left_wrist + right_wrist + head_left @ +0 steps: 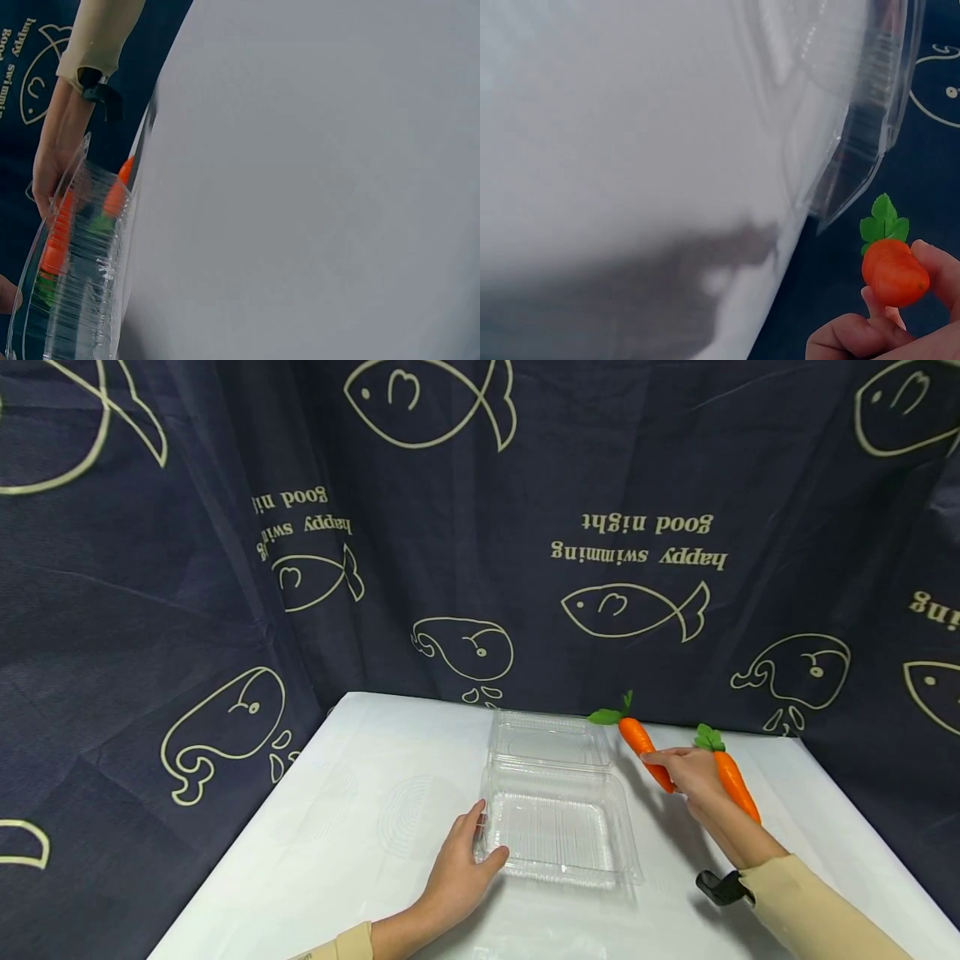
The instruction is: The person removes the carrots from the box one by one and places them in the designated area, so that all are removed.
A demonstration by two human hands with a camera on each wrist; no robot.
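A toy carrot [636, 737] with green leaves is pinched near its tip by my right hand [693, 772], to the right of a clear plastic box. In the right wrist view the carrot [895, 274] points its blunt end at the camera, thumb and fingers around it. The clear box [555, 867] lies with its lid [551, 724] folded back behind it. My left hand [461, 860] touches the box's left side with thumb and fingers spread. Another carrot [735, 787] lies on the table, partly behind my right forearm.
The white table [360, 777] has a dark blue curtain [465, 543] with fish drawings along its back and sides. A black strap [722, 887] hangs at my right wrist.
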